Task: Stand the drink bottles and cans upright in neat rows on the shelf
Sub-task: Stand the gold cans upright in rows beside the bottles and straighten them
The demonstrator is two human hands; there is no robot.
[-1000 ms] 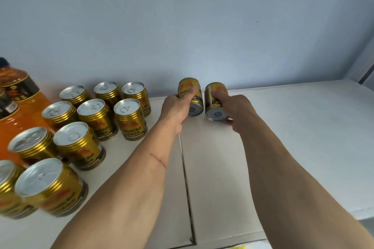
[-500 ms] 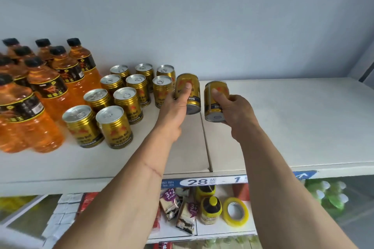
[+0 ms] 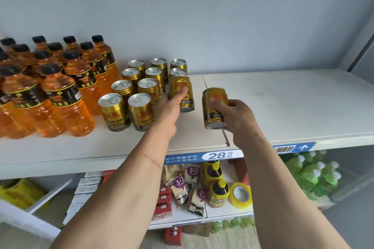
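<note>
On the white shelf [image 3: 283, 107], several gold cans [image 3: 139, 91] stand upright in rows, beside several orange drink bottles [image 3: 60, 95] with black caps at the left. My left hand [image 3: 172, 105] grips one gold can [image 3: 180, 89], held upright just right of the can rows. My right hand [image 3: 234, 117] holds a second gold can [image 3: 213, 105] tilted slightly, lifted above the shelf near its front edge.
The right half of the shelf is bare up to a side wall [image 3: 360, 50]. A blue price strip [image 3: 220, 155] runs along the shelf's front edge. The lower shelf holds snack packs [image 3: 188, 186], yellow-capped bottles [image 3: 219, 192], a tape roll [image 3: 240, 194] and green bottles [image 3: 315, 176].
Both hands lifted the two cans from lying at the back of the shelf and brought them forward. The left can moved toward the can rows. The view drew back, showing the lower shelf.
</note>
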